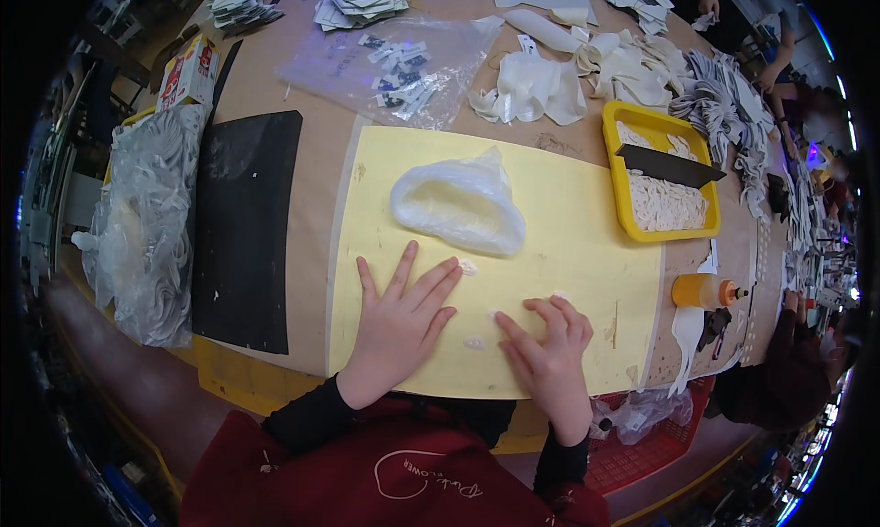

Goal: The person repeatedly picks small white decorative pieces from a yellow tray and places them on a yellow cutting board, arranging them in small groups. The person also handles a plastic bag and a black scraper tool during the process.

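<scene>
My left hand (396, 327) lies on the yellow sheet (596, 344) with its fingers spread. One of its fingertips touches a small whitish piece (468, 268). Loosely curved and with fingers apart, my right hand (548, 351) rests to the right, its index fingertip against another small pale piece (492, 315). Between the hands lies a further small piece (474, 343); one more (561, 295) shows just beyond the right fingers. What these pieces are is too small to tell. Beyond my hands a translucent plastic bag (502, 217) sits with its mouth opened, pale inside.
At right is a yellow tray (626, 211) of small cream pieces, with a dark divider (665, 165). An orange bottle (697, 290) lies nearer. A black board (247, 234) and bagged pieces (151, 225) are on the left. Fabric pieces (536, 87) and a flat plastic bag (321, 69) lie beyond.
</scene>
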Tool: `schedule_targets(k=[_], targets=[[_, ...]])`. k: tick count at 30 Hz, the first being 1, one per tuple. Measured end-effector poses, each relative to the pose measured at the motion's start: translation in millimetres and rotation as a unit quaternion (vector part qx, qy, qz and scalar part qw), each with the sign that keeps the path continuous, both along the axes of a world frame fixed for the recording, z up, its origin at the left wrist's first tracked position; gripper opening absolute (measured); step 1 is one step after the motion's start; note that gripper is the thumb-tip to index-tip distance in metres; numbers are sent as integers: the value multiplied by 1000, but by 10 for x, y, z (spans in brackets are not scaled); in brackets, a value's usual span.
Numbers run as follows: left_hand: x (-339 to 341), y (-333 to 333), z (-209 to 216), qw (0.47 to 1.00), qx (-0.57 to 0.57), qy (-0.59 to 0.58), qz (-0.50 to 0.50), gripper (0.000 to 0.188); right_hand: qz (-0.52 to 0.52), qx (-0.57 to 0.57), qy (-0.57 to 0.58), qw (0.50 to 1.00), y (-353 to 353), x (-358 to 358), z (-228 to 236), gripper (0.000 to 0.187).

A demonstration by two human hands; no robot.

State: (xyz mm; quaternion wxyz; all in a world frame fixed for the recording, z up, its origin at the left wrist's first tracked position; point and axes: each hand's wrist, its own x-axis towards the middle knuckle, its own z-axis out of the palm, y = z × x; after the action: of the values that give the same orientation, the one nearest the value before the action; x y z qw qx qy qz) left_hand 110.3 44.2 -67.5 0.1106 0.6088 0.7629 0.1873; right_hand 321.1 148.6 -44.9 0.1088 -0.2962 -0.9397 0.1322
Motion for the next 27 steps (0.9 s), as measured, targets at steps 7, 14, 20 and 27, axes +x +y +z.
schedule_targets(k=[7, 14, 20, 27], targets=[[-26, -8, -32, 998, 24, -47, 22, 48, -77, -19, 74, 994, 135, 247, 262, 42], [-65, -21, -14, 971, 143, -190, 16, 32, -140, 19, 34, 989, 296, 461, 90, 42], [-64, -34, -25, 967, 126, -183, -126, 27, -113, 19, 53, 992, 205, 311, -120, 40], [5, 1, -4, 968, 97, -99, -210, 24, -77, 34, 60, 995, 99, 114, -115, 38]])
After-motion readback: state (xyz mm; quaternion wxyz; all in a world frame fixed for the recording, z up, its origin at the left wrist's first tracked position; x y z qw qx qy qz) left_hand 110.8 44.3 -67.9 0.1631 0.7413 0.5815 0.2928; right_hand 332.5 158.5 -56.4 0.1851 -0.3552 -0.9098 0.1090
